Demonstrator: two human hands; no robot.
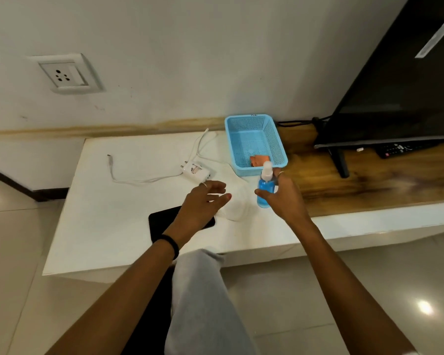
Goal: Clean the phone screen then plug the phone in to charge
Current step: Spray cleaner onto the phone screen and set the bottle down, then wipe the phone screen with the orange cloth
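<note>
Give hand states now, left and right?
Left hand: open, fingers spread above the white cloth, holding nothing.
Right hand: grips the blue spray bottle.

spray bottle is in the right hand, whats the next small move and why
Probably aim the spray bottle at the white cloth and spritz: the right hand grips it, the left hand reaches over the cloth, and the phone lies beside it.

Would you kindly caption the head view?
Right hand grips blue spray bottle; left hand hovers above phone.

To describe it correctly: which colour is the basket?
Light blue; the basket shows best in the head view.
</note>
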